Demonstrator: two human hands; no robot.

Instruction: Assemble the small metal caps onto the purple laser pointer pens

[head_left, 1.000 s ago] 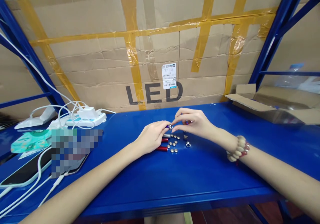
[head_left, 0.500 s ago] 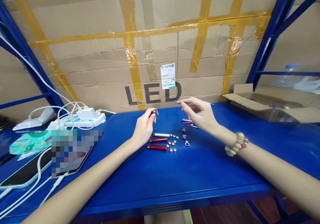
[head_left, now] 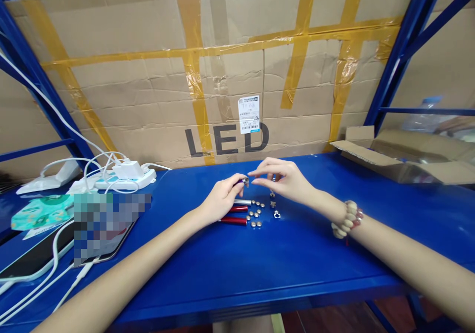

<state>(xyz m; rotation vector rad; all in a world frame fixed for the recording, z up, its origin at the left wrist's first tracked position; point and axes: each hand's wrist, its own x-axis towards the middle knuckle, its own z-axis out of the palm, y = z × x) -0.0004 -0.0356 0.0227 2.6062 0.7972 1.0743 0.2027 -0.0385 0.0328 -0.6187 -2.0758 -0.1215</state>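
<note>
A left hand (head_left: 221, 199) curls round a small metal-ended tube (head_left: 244, 180), pinched above the blue desk (head_left: 237, 268). From the right, the right hand (head_left: 284, 177) reaches just beside its tip, thumb and fingers parted, gripping nothing visible.

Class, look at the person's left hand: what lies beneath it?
Past the left hand, parts of a silver tube, a farther red tube and a nearer red tube show. It hides the first two's left ends; anything wholly beneath it cannot be seen.
</note>
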